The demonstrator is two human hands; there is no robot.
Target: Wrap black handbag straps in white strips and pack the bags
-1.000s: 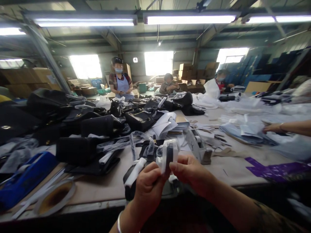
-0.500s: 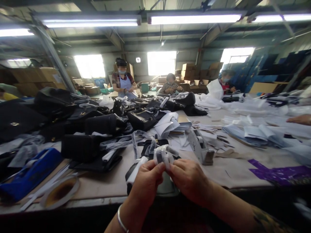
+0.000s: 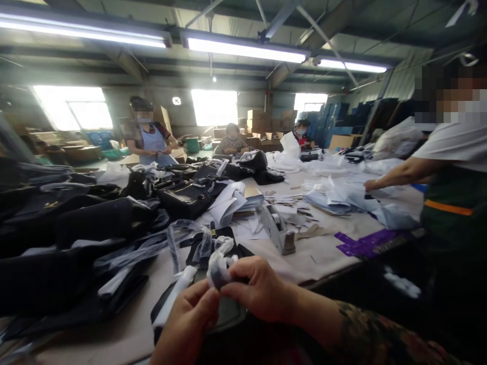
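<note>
A dark strap wrapped in whitish film is bunched in a loop between my hands. My left hand pinches its lower left side with thumb and fingers. From the right, the thumb and forefinger of my right hand close on the same strap. Beneath them lies a dark bag, partly hidden by my hands. A white wrapped roll rests along the bag's left side. Clear plastic-wrapped straps trail over the black piece just behind.
A grey tape dispenser stands beyond my right hand. Black bags pile up on the left, beside white paper sheets. Purple plastic lies at the table edge. A co-worker stands at right, touching white sheets; several others sit or stand behind.
My view has swung right, bringing the co-worker at the right into sight. My right hand has shifted its grip up over the strap; both hands still hold it.
</note>
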